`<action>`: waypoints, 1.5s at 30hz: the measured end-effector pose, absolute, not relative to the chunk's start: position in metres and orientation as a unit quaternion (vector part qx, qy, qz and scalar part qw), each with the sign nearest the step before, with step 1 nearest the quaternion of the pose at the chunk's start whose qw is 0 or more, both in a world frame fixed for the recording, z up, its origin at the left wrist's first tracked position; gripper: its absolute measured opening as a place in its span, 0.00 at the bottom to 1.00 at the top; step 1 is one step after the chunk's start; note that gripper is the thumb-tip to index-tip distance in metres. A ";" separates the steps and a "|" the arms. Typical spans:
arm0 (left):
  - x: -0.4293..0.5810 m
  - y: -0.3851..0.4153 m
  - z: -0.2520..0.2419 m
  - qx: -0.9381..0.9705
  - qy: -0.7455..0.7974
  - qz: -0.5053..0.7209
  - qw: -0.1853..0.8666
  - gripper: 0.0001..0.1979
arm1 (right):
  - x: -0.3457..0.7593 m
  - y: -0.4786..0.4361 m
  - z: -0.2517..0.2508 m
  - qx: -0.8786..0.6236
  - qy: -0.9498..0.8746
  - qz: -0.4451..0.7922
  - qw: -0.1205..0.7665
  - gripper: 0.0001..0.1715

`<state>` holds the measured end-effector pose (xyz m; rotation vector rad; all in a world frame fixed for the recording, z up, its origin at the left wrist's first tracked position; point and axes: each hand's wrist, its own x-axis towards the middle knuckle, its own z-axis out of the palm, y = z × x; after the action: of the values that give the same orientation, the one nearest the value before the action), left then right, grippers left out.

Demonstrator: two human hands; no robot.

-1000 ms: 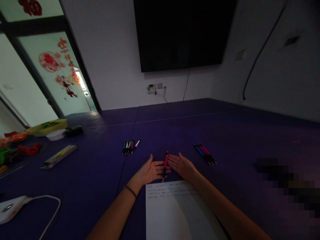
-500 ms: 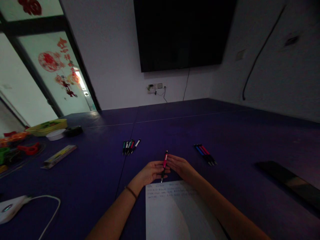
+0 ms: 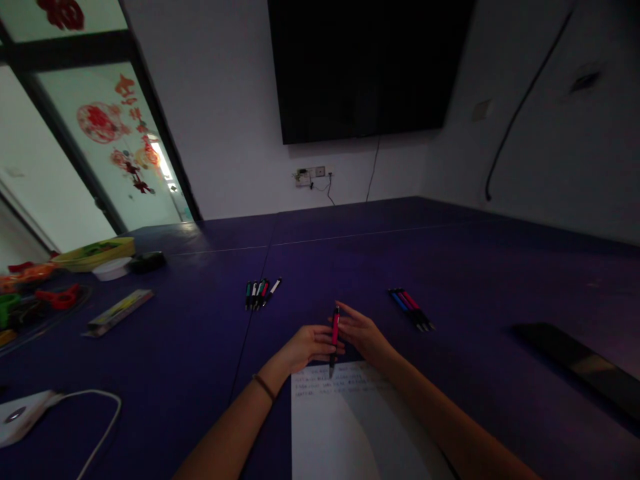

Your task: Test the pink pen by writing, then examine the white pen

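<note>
A pink pen [image 3: 335, 331] with a black tip stands nearly upright between my two hands, its tip over the top edge of a white sheet of paper [image 3: 345, 427] with lines of writing. My left hand [image 3: 305, 347] curls its fingers round the pen's lower part. My right hand [image 3: 363, 333] touches the pen's upper part with its fingertips, fingers partly extended. Both hands rest on the dark blue table [image 3: 475, 267].
A bunch of several pens [image 3: 260, 293] lies to the far left of my hands, and another bunch [image 3: 411, 308] to the far right. A flat box [image 3: 117, 312], a yellow tray [image 3: 95, 253], a white device with cable [image 3: 20, 417] and a dark flat object [image 3: 575, 360] sit around.
My hands went from lying open beside the flat pen to closing on it. The pen has been lifted and tilted up, and has moved slightly toward me.
</note>
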<state>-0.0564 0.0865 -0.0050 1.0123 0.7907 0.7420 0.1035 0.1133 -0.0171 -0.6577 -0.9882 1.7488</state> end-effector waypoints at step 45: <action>-0.057 0.087 -0.008 0.466 0.346 0.346 0.737 0.17 | 0.100 0.110 -0.016 -0.293 -0.445 0.694 0.484 0.40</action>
<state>-0.0575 0.0873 -0.0078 1.0236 0.7608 0.7604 0.1003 0.1099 -0.0155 -0.7128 -1.0835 1.6903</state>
